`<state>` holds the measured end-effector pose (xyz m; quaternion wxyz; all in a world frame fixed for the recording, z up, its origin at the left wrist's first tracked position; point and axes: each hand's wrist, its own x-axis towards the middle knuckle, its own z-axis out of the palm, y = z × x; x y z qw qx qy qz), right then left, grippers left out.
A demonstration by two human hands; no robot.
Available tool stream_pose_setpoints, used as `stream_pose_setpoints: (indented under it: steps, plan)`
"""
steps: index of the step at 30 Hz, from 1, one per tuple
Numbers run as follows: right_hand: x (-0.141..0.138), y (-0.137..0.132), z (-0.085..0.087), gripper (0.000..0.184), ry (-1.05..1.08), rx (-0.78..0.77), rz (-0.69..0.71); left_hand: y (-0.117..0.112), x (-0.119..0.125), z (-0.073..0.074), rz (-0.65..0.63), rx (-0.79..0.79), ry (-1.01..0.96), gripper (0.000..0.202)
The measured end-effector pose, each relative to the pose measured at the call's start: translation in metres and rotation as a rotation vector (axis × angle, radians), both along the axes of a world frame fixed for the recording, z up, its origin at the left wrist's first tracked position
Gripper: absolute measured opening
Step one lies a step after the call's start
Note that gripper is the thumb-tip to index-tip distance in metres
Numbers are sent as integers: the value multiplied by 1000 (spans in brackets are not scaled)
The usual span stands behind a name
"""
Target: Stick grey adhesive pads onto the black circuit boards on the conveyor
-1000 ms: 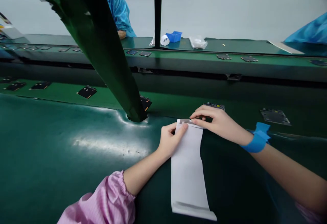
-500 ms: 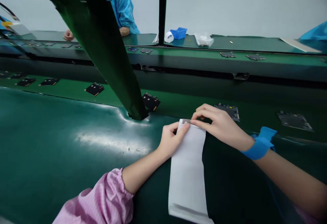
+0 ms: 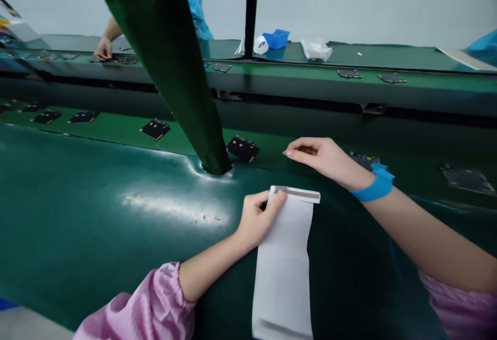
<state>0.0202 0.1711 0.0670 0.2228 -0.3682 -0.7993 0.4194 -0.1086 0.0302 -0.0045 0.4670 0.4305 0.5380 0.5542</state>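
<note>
My left hand is closed on a long white paper strip, thumb on top near its far end. That end is folded over and carries a grey band; the strip hangs down toward me. My right hand, with a blue band on the wrist, is raised beyond the strip and apart from it. Its thumb and forefinger pinch a tiny pale piece, too small to name. Below and left of these fingertips lies a black circuit board; another circuit board is partly hidden behind my right hand.
A slanting green post stands left of my hands. Several boards lie along the green conveyor. On the far bench are a blue bin, a white roll and a clear plastic bag. A co-worker's hand touches a far board.
My right hand has left the strip's end and moved up and away, pinching a tiny piece. The strip's grey band is now uncovered. The co-worker's hand has reached down to a board.
</note>
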Motion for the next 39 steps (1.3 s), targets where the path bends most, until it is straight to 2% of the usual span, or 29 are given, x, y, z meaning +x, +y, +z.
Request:
stream_pose_setpoints:
  steps: [3,6,11,15,26,28,32,35,39]
  plan:
    - [-26,17,-19,34,5,-75,22,-19,-15,0,42,-29,7,46]
    - [-47,33,-44,32,-56,-66,-33,-31,-28,0,69,-37,-7,48]
    - [-62,52,-76,23,-156,147,-112,-34,-34,-1,25,-23,-18,48]
    - [-58,55,-86,19,-179,242,-139,-32,-33,-2,14,23,-21,46]
    - [-40,53,-92,19,-257,315,-182,-33,-32,-2,-8,-16,1,46]
    - [-34,57,-93,20,-267,288,-220,-33,-32,-3,-11,-26,0,47]
    - [-26,69,-83,50,-303,102,-269,-32,-33,-3,-8,-19,8,48]
    - [-33,70,-68,65,-309,132,-123,-33,-33,-2,-13,1,23,48]
    - [-57,64,-54,94,-453,329,224,-33,-35,-2,-9,26,3,46]
